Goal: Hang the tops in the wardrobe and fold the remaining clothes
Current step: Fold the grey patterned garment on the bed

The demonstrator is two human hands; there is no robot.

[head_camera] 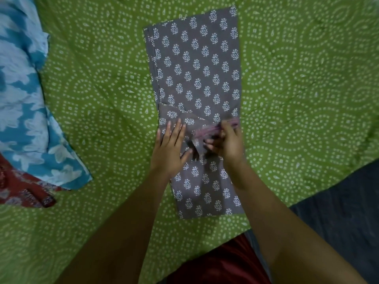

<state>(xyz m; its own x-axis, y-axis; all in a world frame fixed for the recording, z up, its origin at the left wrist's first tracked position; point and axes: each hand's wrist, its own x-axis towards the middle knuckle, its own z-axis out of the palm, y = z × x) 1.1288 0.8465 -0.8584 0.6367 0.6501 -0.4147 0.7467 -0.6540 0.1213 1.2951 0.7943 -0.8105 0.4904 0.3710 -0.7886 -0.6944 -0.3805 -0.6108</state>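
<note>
Left hand (pixel 171 147) flat, fingers (pixel 177 128) straight, pressing the grey printed garment (pixel 196 78) mid-length. Right hand (pixel 227 140) beside it, fingers curled around a pinkish bunched part (pixel 207 131) at the garment's right edge. Garment laid lengthwise near the middle of the green bedspread (pixel 297 89), narrowed but not yet folded down. Blue patterned cloth (pixel 24 111) and red cloth (pixel 20 191) heaped at the left edge, apparently unhandled. Wardrobe out of view; most work probably left.

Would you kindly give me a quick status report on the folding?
Left hand flat on grey printed garment. Right hand grips its bunched pink-lined part. Garment lies lengthwise on green bedspread. Blue garment lies apart.
</note>
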